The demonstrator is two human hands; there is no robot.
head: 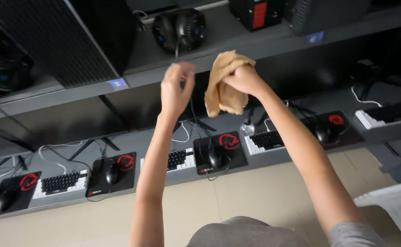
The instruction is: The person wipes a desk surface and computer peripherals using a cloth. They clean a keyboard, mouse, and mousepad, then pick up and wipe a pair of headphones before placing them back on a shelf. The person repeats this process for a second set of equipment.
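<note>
**Both hands raised at the shelf edge, cloth in the right**

The right hand (242, 78) is closed in a fist around a tan cloth (223, 87), gripping it near its top so that most of the fabric hangs loose below and to the left of the knuckles. The left hand (176, 89) is lifted just beside it, fingers bent and drawn together near a thin dark cable (177, 51); it looks pinched on or next to that cable, but whether it really has hold of it cannot be told from this view.

Directly above the left hand, the cable runs up to a black headset (178, 28) lying on the grey shelf (218, 57). The cloth sits at the shelf's front edge, just right of the cable and below the headset. Further left of the hands stands a large dark computer case (72, 36), and another headset (4, 71) lies beyond it.

Below the hands a long desk (255, 160) carries a row of keyboards, mice and black mouse pads with red emblems; one keyboard (180, 159) and one mouse (215, 158) lie almost straight under the left wrist.

As a judgement, the work in hand is wiping around the shelf edge and headset, with the left hand minding the cable. Any further stroke with the cloth calls for keeping it clear of the cable so the headset is not tugged off the shelf.
</note>
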